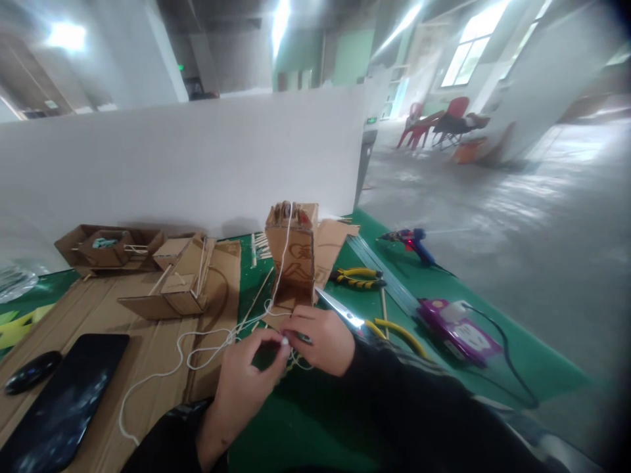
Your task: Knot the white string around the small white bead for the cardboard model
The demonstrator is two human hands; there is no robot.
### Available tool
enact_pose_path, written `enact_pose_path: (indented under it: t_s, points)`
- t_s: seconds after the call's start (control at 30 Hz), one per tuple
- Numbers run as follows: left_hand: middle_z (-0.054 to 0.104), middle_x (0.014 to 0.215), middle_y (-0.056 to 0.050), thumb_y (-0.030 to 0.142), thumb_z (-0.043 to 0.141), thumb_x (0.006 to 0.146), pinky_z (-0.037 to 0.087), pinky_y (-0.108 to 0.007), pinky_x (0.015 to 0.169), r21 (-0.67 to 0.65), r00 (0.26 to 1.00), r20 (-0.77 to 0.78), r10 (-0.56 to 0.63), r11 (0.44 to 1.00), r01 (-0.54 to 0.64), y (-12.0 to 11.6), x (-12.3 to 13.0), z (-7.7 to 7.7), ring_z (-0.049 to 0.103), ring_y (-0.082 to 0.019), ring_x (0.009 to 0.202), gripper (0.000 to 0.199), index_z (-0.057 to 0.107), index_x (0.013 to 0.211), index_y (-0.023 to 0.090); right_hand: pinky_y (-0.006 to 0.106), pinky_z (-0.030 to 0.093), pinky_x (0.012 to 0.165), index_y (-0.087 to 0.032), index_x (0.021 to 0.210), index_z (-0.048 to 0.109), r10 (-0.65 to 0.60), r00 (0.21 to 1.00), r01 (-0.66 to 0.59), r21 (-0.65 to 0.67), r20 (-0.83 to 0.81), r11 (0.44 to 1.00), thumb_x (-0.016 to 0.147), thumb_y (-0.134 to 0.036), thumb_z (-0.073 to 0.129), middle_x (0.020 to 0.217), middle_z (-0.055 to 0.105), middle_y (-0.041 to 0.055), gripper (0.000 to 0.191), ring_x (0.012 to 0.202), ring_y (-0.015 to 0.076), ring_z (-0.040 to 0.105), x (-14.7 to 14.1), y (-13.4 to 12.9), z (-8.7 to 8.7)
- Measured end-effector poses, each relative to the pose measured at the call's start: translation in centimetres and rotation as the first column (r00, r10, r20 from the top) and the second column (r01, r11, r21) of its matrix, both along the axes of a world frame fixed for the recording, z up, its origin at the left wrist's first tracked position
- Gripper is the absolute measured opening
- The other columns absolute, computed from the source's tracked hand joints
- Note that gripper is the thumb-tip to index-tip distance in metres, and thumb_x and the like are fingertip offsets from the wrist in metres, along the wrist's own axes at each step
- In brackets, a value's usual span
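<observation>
My left hand point(244, 374) is closed in a pinch, thumb and forefinger meeting my right fingertips. A small white bit shows at the pinch, seemingly part of the white string point(287, 244). My right hand point(323, 338) curls its fingers at the same spot, also on the string as far as I can see. The string hangs down the front of an upright cardboard tower point(300, 256) just beyond my hands and trails in loose loops to the left. Scissors point(345, 309) with open yellow handles lie partly behind my right forearm.
Yellow-black pliers point(359, 277), clear glue sticks point(384, 276), a glue gun point(409, 243) and a purple power strip point(458, 332) lie on the green tabletop point(522, 358). Leftward are cardboard models point(185, 282), a black phone point(69, 401) and a mouse point(33, 372). A white partition point(197, 164) stands behind.
</observation>
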State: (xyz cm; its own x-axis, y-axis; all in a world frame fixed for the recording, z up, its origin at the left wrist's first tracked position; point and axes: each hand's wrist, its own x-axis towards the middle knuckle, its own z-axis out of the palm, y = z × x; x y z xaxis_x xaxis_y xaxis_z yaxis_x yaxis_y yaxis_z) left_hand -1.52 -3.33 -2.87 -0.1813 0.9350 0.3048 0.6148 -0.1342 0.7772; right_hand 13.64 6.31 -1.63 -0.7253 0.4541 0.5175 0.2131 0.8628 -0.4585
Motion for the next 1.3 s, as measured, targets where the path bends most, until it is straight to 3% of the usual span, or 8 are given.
enact_pose_path:
  t_s: [0.2, 0.37, 0.47, 0.63, 0.9, 1.13, 1.3]
  points:
    - [0.072, 0.085, -0.003, 0.022, 0.061, 0.08, 0.053, -0.028, 0.072, 0.013, 1.0, -0.022, -0.019, 1.0, 0.019, -0.1, -0.1, 0.0, 0.068, -0.019, 0.079, 0.002, 0.062, 0.081, 0.02, 0.021, 0.043, 0.059, -0.018, 0.081, 0.067, -0.024, 0.998, 0.02, -0.068, -0.051, 0.997, 0.083, -0.014, 0.057, 0.072, 0.062, 0.001, 0.011, 0.063, 0.0117, 0.057, 0.1, 0.2, 0.2]
    - [0.071, 0.085, -0.003, 0.022, 0.059, 0.083, 0.052, -0.031, 0.072, -0.054, 0.999, -0.047, -0.023, 0.998, 0.02, 0.2, -0.5, -0.3, 0.067, -0.019, 0.08, 0.005, 0.061, 0.079, 0.02, 0.019, 0.039, 0.051, -0.017, 0.074, 0.065, -0.059, 0.998, 0.051, -0.251, -0.025, 0.967, 0.078, -0.012, 0.06, 0.065, 0.062, -0.0015, 0.008, 0.053, 0.0093, 0.052, 0.1, -0.2, 0.4]
    - [0.071, 0.086, -0.004, 0.027, 0.059, 0.085, 0.053, -0.032, 0.073, -0.081, 0.999, 0.038, 0.015, 0.997, -0.012, 0.3, -0.6, -0.4, 0.067, -0.02, 0.081, 0.008, 0.061, 0.082, 0.02, 0.019, 0.039, 0.05, -0.016, 0.073, 0.065, -0.057, 0.998, 0.053, -0.336, -0.001, 0.94, 0.08, -0.014, 0.06, 0.063, 0.062, -0.0017, 0.009, 0.053, 0.0093, 0.052, 0.0, -0.5, 0.6]
    - [0.072, 0.096, -0.005, 0.033, 0.063, 0.083, 0.055, -0.032, 0.079, -0.108, 0.965, 0.259, 0.046, 0.994, -0.018, 0.5, -1.0, -0.2, 0.068, -0.02, 0.089, 0.028, 0.063, 0.108, 0.022, 0.02, 0.04, 0.052, -0.015, 0.08, 0.068, -0.014, 0.999, -0.005, -0.387, -0.046, 0.922, 0.084, -0.016, 0.057, 0.067, 0.064, -0.0001, 0.011, 0.055, 0.0097, 0.052, 0.0, -0.6, 0.9]
    - [0.071, 0.077, -0.001, 0.029, 0.073, 0.074, 0.053, -0.025, 0.069, -0.09, 0.932, 0.358, 0.061, 0.995, -0.03, 1.0, -1.5, -0.2, 0.067, -0.016, 0.073, 0.014, 0.068, 0.081, 0.018, 0.02, 0.04, 0.052, -0.014, 0.081, 0.067, 0.069, 0.987, -0.118, -0.36, -0.147, 0.925, 0.085, -0.018, 0.056, 0.069, 0.062, 0.0022, 0.012, 0.056, 0.0101, 0.052, 0.4, -0.6, 1.3]
    - [0.071, 0.079, 0.0, 0.021, 0.074, 0.073, 0.053, -0.021, 0.071, -0.055, 0.798, 0.603, 0.014, 0.998, 0.024, 0.9, -1.1, 0.0, 0.067, -0.013, 0.075, 0.013, 0.067, 0.082, 0.019, 0.02, 0.039, 0.052, -0.013, 0.078, 0.067, 0.101, 0.979, -0.16, -0.36, -0.178, 0.919, 0.083, -0.015, 0.056, 0.067, 0.059, 0.0023, 0.012, 0.056, 0.0099, 0.05, 0.3, -0.8, 1.3]
    - [0.073, 0.086, -0.001, 0.024, 0.073, 0.076, 0.053, -0.021, 0.076, -0.05, 0.761, 0.648, -0.014, 0.997, 0.062, 0.4, -1.0, 0.3, 0.067, -0.014, 0.081, 0.012, 0.069, 0.087, 0.02, 0.02, 0.04, 0.055, -0.011, 0.076, 0.067, 0.109, 0.978, -0.18, -0.46, -0.177, 0.869, 0.082, -0.015, 0.057, 0.069, 0.061, 0.003, 0.012, 0.058, 0.0102, 0.052, 0.1, -0.6, 1.2]
